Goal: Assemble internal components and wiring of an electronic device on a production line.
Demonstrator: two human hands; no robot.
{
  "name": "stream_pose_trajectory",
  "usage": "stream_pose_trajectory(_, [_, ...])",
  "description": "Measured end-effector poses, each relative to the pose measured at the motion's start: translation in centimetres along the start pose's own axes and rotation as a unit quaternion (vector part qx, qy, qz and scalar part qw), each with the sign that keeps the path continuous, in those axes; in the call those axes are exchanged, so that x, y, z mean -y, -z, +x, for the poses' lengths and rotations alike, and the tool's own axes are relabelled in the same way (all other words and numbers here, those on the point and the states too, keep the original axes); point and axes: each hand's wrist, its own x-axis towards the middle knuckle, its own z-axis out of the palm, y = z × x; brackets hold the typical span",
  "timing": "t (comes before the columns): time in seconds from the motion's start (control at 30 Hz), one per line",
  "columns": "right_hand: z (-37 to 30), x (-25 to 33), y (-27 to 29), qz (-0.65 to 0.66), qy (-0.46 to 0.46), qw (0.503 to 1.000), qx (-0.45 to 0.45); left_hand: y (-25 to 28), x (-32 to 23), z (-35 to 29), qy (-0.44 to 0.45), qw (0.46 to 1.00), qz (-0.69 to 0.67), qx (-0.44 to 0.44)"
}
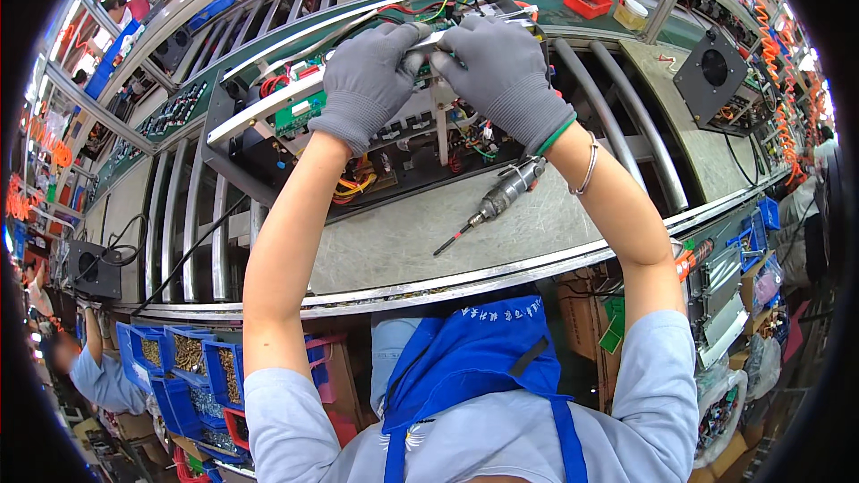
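Note:
Both my hands wear grey knitted gloves and meet over an open black equipment chassis (pixel 234 156). A long pale metal bar (pixel 268 107) runs across its top. My left hand (pixel 371 76) has its fingers curled down on this bar near the middle. Right beside it, my right hand (pixel 497 72) pinches the same bar, the fingertips almost touching the left ones. The gloves hide what lies directly under them. Inside the chassis are green circuit boards (pixel 300 112) and yellow and red wires (pixel 356 186). A dark power screwdriver (pixel 506 195) with a long bit rests on the metal bench nearer me.
Roller bars (pixel 595 94) flank the chassis. Beyond it are a red tray (pixel 588 2) and a tub (pixel 631 13). A black fan unit (pixel 711 76) stands at right. Blue bins (pixel 188 351) of screws sit lower left, near another person's blue sleeve (pixel 103 385).

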Motion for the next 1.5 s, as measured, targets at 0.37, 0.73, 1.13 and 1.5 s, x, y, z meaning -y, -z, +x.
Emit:
stream_pose_trajectory(0.37, [0.3,-0.1,4.6,0.066,0.154,0.926,-0.337,0.0,0.4,-0.2,-0.068,0.985,0.018,-0.157])
stream_pose_trajectory(0.73, [-25.3,-0.1,3.9,0.452,-0.448,0.771,-0.012,-17.4,-11.5,-14.3,0.097,0.978,-0.067,0.174])
stream_pose_trajectory(1.13, [-27.8,2.1,1.9,0.663,-0.513,0.545,-0.027,-8.7,-15.3,-14.0,-0.086,0.912,-0.392,0.084])
stream_pose_trajectory(1.5, [-21.8,5.3,0.8,0.679,-0.141,0.718,-0.057,4.2,-4.6,-30.8,0.217,0.969,-0.047,-0.104])
